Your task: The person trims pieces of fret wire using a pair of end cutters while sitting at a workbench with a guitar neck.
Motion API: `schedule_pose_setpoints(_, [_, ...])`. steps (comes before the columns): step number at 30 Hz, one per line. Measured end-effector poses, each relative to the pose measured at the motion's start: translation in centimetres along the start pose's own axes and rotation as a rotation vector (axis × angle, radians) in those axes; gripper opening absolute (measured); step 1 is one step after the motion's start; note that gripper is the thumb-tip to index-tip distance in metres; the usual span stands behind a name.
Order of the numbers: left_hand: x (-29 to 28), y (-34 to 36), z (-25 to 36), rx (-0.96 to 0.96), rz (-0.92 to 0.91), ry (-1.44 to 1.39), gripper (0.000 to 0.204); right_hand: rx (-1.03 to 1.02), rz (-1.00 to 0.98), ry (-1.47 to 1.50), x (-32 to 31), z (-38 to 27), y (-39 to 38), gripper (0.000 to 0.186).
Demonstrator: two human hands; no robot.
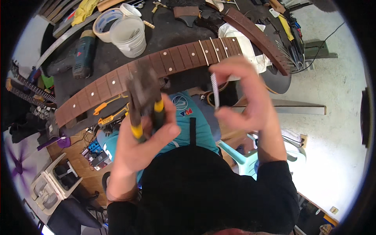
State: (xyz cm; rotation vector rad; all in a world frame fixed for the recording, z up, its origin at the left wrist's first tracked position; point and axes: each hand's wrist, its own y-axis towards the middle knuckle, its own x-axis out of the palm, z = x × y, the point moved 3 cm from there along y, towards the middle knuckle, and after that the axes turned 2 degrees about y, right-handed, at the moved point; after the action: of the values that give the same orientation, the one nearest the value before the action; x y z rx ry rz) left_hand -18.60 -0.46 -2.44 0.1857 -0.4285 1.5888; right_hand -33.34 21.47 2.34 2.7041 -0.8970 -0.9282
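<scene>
My left hand (149, 141) grips metal cutting pliers (145, 98) with black-and-yellow handles, their head raised and blurred over the fretboard. My right hand (250, 98) holds a short silver strip of fret wire (214, 88) upright between thumb and index finger, to the right of the pliers. Behind both, a brown guitar fretboard (182, 55) with white dot markers runs across the bench's near edge; several silver wires cross its right end. Yellow tool handles (111, 117) lie just under its left part, partly hidden.
The dark bench (160, 37) holds a white bucket (127, 45), tape rolls (100, 17), a drill (84, 55), a brown wooden piece (254, 39) and white cloth (250, 58). A pale green plastic chair (239, 158) is at lower right; guitar necks (27, 90) are at left.
</scene>
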Motion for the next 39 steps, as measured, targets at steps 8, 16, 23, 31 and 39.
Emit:
schedule_pose_setpoints(8, [-4.0, 1.0, 4.1, 0.111, -0.330, 1.074, 0.051, 0.296, -0.114, -0.328, -5.8, 4.2, 2.3, 0.065])
schedule_pose_setpoints(16, [-6.0, 2.5, 4.3, -0.047, -0.630, 1.104, 0.055, 0.414, -0.170, -0.382, -5.9, 4.5, 3.8, 0.066])
schedule_pose_setpoints(23, [-6.8, 3.3, 4.3, -0.075, -0.809, 1.059, 0.056, 0.445, -0.224, -0.463, -5.7, 4.5, 4.2, 0.068])
schedule_pose_setpoints(31, [-6.7, 3.2, 3.8, 0.000, -0.807, 1.074, 0.063, 0.443, -0.240, -0.478, -5.8, 4.3, 4.2, 0.069])
schedule_pose_setpoints(39, [-7.1, 3.3, 3.8, -0.017, -0.828, 1.038, 0.062, 0.442, -0.239, -0.482, -5.5, 4.2, 4.2, 0.070])
